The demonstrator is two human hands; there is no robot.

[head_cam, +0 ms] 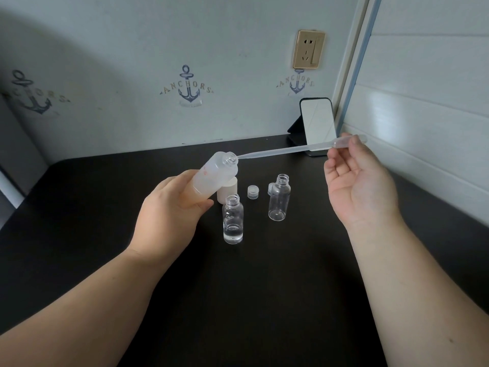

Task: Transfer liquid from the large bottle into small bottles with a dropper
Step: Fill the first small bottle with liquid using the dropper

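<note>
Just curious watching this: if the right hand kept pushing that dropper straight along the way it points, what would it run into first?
Most likely the open mouth of the large bottle, which the left hand holds tilted. The right hand pinches the dropper by its bulb, and the tip sits right at the bottle's rim; from this one view, depth is unclear.

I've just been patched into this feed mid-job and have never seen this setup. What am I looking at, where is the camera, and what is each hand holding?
There is no machine: a person works with bare hands, filmed by one camera on their head, looking down at a dark table. The left hand grips the large frosted bottle, tilted, mouth open. The right hand pinches the bulb of a long plastic dropper, its tip at the bottle's mouth. On the table stand two small clear bottles, uncapped: the nearer one holds some liquid, the farther one looks empty. A small clear cap lies between them; a white cap stands behind.
</note>
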